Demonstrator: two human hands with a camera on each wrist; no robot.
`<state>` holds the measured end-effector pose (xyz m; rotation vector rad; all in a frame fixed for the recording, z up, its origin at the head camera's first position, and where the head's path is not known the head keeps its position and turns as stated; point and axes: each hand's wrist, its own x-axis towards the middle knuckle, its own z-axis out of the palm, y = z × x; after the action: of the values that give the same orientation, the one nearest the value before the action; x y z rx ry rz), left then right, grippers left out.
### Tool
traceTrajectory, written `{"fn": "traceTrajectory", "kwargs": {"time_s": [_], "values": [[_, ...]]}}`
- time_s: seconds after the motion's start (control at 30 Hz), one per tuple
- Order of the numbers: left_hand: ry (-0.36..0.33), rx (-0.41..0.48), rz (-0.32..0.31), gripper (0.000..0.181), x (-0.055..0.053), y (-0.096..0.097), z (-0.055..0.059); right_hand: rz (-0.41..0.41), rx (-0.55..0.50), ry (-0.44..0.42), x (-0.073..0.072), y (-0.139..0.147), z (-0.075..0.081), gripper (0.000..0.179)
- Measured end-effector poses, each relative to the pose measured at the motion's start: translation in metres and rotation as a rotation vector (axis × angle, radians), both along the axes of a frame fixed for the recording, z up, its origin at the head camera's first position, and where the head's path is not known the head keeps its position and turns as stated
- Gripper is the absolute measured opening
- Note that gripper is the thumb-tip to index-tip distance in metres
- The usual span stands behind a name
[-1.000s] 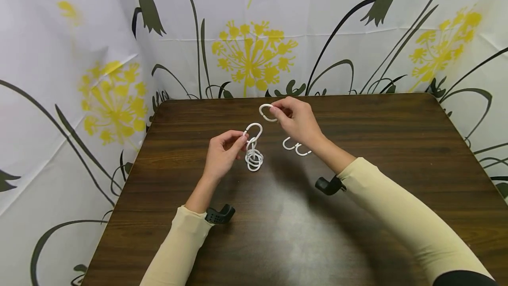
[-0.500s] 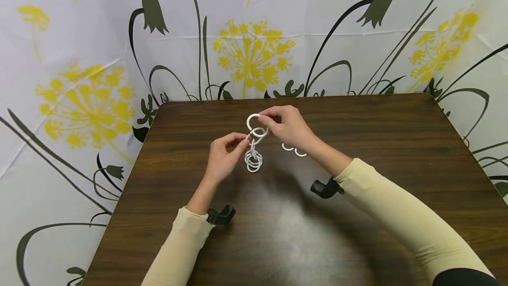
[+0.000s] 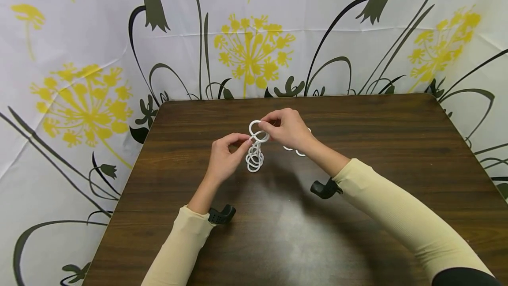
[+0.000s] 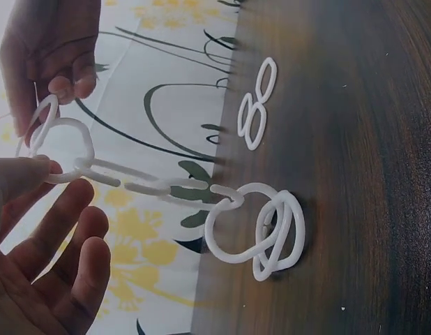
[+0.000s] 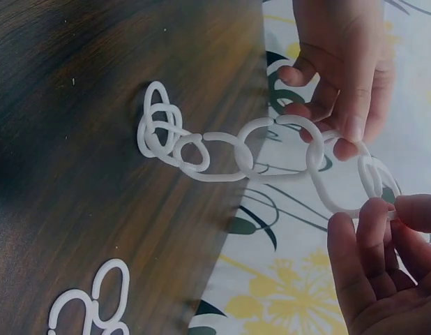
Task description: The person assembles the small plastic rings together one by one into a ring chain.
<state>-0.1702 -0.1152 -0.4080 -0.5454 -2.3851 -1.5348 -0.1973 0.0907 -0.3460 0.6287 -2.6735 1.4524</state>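
My left hand (image 3: 226, 158) pinches the top link of a chain of white plastic C-shaped links (image 4: 233, 257) between thumb and fingers. The chain hangs down, and its lower links lie heaped on the table. In my right hand (image 3: 289, 130), the thumb and fingertips pinch a single white link (image 3: 251, 124). That link meets the chain's top link between the two hands. Fingers hide part of the contact in both wrist views, so I cannot tell whether the two are hooked together.
Several loose white links (image 3: 300, 154) lie on the dark wooden table (image 3: 377, 144), partly behind my right wrist. A white curtain (image 3: 309, 56) with a flower print hangs at the table's far edge. Each wrist wears a black camera mount (image 3: 326, 189).
My right hand has moved left and down, bringing its link from apart to against the chain's top link. The left hand has stayed nearly in place, still pinching the chain.
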Motion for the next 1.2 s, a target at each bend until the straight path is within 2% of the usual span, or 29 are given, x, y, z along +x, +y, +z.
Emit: {"fn": "traceTrajectory", "kwargs": {"time_s": [0.1, 0.27, 0.4, 0.63, 0.73, 1.0, 1.2], "values": [[0.018, -0.016, -0.008, 0.013, 0.000, 0.000, 0.002, -0.018, 0.027, 0.020, -0.001, 0.000, 0.001, 0.014], [0.041, -0.054, -0.010, 0.011, -0.001, 0.000, 0.003, -0.027, 0.100, 0.138, -0.001, -0.001, 0.002, 0.011], [0.034, -0.082, -0.001, 0.009, -0.002, 0.000, 0.004, -0.015, 0.152, 0.214, -0.001, -0.003, 0.003, 0.010], [0.016, -0.106, 0.012, 0.009, -0.004, -0.002, 0.006, 0.003, 0.215, 0.289, 0.000, -0.005, 0.002, 0.010], [0.010, -0.107, 0.008, 0.009, -0.004, -0.002, 0.008, -0.008, 0.193, 0.263, -0.002, -0.004, 0.001, 0.010], [-0.006, -0.095, 0.007, 0.014, -0.006, -0.004, 0.012, -0.077, 0.065, 0.095, -0.008, 0.001, 0.003, 0.010], [-0.026, -0.103, 0.007, 0.013, -0.008, -0.006, 0.012, -0.089, -0.008, 0.002, -0.011, 0.001, 0.002, 0.009]]}}
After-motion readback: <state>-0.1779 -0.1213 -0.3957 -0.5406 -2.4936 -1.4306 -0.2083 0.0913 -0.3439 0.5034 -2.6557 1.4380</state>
